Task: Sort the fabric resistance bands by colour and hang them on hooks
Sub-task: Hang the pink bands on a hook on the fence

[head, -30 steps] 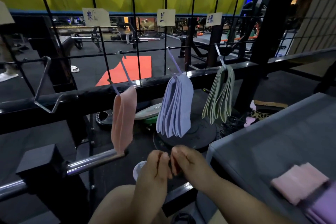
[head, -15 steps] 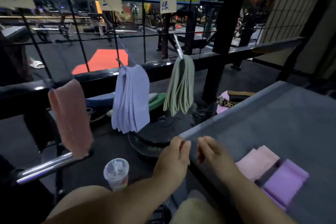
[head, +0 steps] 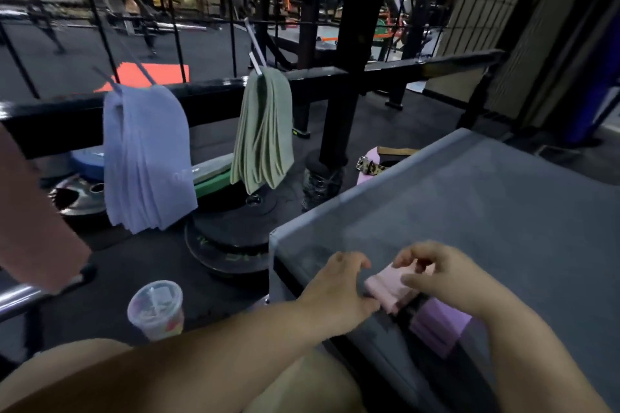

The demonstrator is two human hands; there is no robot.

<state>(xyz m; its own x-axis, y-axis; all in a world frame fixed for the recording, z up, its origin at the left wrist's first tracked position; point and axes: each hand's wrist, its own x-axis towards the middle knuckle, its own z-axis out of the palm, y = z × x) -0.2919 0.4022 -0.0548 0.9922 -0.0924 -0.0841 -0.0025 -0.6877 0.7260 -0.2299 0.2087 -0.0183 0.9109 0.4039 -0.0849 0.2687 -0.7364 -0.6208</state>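
Right grip (head: 443, 278) pinches the far edge of a folded pink band (head: 385, 285) lying on the grey worktop (head: 503, 194). Left grip (head: 339, 292) is relaxed, its fingers loosely curled and its thumb touching the band's near corner. A purple band (head: 439, 322) lies just beside it. Lilac bands (head: 144, 157) and green bands (head: 265, 131) hang from hooks (head: 255, 62) by the black rail (head: 214, 90).

3 hung band bunches (head: 147, 161), 2 folded bands (head: 385, 283), 1 cup (head: 156, 310)
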